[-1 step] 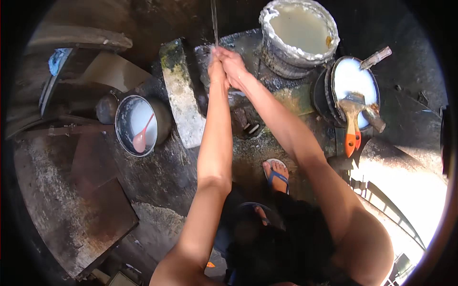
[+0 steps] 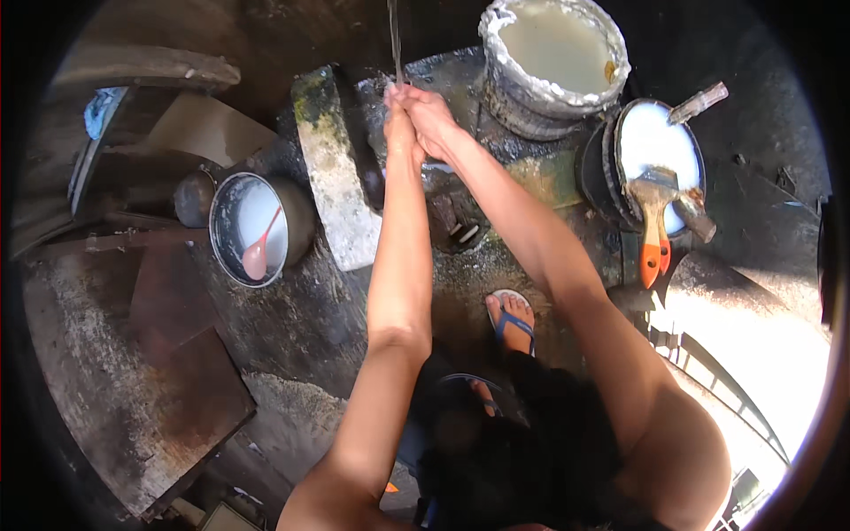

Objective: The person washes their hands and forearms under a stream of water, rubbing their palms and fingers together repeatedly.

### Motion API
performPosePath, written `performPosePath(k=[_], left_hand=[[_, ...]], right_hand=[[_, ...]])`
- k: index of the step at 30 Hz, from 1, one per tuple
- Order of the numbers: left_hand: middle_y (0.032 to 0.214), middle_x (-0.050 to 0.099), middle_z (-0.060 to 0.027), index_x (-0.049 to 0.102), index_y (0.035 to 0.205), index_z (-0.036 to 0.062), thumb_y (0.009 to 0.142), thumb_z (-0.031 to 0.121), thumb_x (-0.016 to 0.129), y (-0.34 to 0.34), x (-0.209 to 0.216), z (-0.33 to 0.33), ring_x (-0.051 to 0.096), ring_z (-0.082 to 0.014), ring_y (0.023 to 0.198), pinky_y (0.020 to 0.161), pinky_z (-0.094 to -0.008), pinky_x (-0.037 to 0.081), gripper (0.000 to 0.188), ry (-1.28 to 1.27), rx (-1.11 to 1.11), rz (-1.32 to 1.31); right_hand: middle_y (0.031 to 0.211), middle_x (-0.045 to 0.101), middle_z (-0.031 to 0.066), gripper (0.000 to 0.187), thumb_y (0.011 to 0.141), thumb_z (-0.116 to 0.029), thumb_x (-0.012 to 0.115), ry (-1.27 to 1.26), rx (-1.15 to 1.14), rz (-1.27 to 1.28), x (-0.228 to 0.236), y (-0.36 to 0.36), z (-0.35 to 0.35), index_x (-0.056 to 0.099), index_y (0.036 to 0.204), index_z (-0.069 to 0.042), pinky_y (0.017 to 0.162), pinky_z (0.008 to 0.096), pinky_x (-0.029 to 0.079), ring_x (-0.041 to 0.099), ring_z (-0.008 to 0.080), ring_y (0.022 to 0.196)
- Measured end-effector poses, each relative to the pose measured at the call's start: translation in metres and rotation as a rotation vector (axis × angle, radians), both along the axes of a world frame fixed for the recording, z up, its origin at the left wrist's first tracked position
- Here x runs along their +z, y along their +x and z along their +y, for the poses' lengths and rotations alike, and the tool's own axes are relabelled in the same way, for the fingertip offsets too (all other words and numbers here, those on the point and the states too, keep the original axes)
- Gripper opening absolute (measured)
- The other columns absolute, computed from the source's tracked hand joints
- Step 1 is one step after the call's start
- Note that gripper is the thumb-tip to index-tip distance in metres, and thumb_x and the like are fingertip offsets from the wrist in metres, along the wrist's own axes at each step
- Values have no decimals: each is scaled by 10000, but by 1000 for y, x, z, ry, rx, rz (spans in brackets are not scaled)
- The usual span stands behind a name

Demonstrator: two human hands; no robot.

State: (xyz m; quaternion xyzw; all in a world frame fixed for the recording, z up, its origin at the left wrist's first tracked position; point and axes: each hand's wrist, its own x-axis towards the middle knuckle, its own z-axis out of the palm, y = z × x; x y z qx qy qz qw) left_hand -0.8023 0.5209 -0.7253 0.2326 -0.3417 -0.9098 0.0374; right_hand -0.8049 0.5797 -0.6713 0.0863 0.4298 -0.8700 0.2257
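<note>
A thin stream of water (image 2: 394, 40) falls from above onto my two hands, which are pressed together at its foot. My right hand (image 2: 430, 115) is closed over the fingers of my left hand (image 2: 400, 126). Most of the left fingers are hidden by the right hand and the splashing water. No tool or other object shows between the palms. Below the hands lies a wet, dark slab (image 2: 372, 102), with a pale, mossy stone block (image 2: 332, 190) just left of my left wrist.
A crusted bucket of cloudy liquid (image 2: 558, 53) stands right of the hands. Beyond it, a wide brush with an orange-tipped handle (image 2: 653, 226) rests across a pot of white liquid (image 2: 651, 137). At left, a metal pot (image 2: 299, 221) holds whitish liquid and a pink ladle (image 2: 256, 258).
The whole view has shifted very slightly. My hands stay together under the running water, with the right fingers a little farther over the left.
</note>
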Motion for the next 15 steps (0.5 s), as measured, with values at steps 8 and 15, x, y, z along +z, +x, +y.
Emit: performPosePath(k=[8,15], left_hand=[[1127,654,-199,562,1098,21,1005,237,533,9,3,4,660,-257,949,810,-353,569,237,-104,85,-4],[823,615,-18,633,913,15,943,72,583,15,20,31,553,-102,710,611,-296,493,82,-342,194,-49]], right_hand=[[793,626,148,81,908,52,548,-86,-150,-228,0,1,-8,580,981,64,563,343,524,608,209,640],[644,576,121,34,824,77,567,46,-239,-209,-25,-25,4,580,848,96,424,353,463,553,194,492]])
